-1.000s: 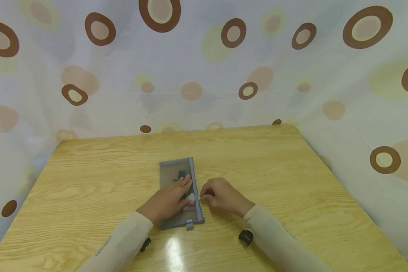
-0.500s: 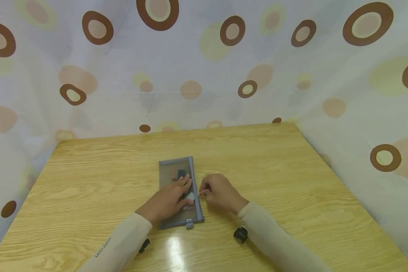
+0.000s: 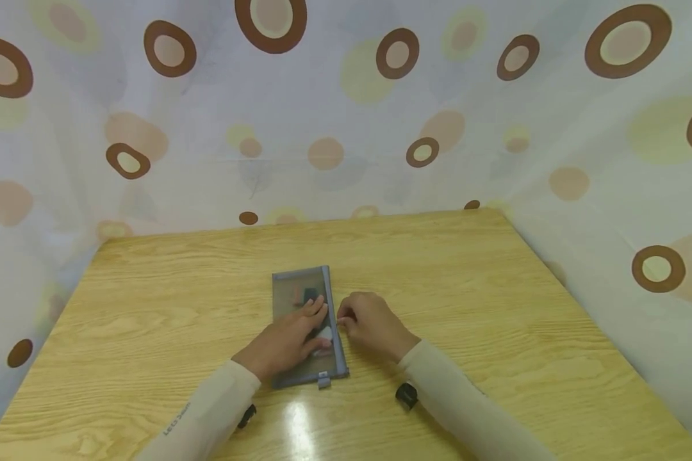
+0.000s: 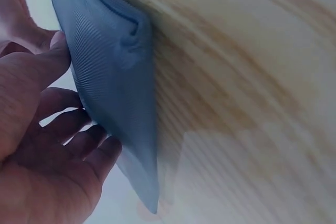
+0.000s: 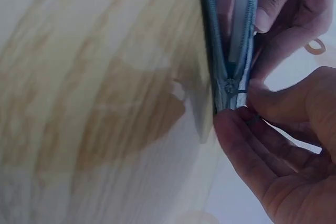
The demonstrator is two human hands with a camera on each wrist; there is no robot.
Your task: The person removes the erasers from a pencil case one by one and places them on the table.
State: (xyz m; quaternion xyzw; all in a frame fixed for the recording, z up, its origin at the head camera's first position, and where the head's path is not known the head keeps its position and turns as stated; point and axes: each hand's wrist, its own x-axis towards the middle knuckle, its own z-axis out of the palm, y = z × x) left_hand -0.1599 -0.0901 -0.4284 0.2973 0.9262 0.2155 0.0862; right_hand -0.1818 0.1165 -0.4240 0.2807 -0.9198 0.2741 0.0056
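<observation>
A grey-blue mesh zipper pouch (image 3: pixel 285 301) lies on the table, its zipped edge facing right. My left hand (image 3: pixel 288 339) rests on top of it, fingers extended over the mesh. Through the mesh show a dark item (image 3: pixel 310 294) and a white item (image 3: pixel 325 333). Beside the right edge, my right hand (image 3: pixel 375 324) pinches the zipper pull between thumb and fingers. In the right wrist view the zipper slider (image 5: pixel 229 85) sits close to the fingertips. The zipper teeth (image 5: pixel 212 30) stand apart on one side of the slider, showing part of the contents.
The wooden table (image 3: pixel 467 275) extends around the pouch. A patterned curtain (image 3: pixel 357 128) hangs behind it and along the sides. A small fabric tab (image 3: pixel 323 382) sticks out from the pouch's near end. Black wrist devices (image 3: pixel 406 396) are worn under the sleeves.
My right hand has moved a little away from me along the pouch's right edge, still pinching the zipper pull. The left hand and the pouch have stayed in place.
</observation>
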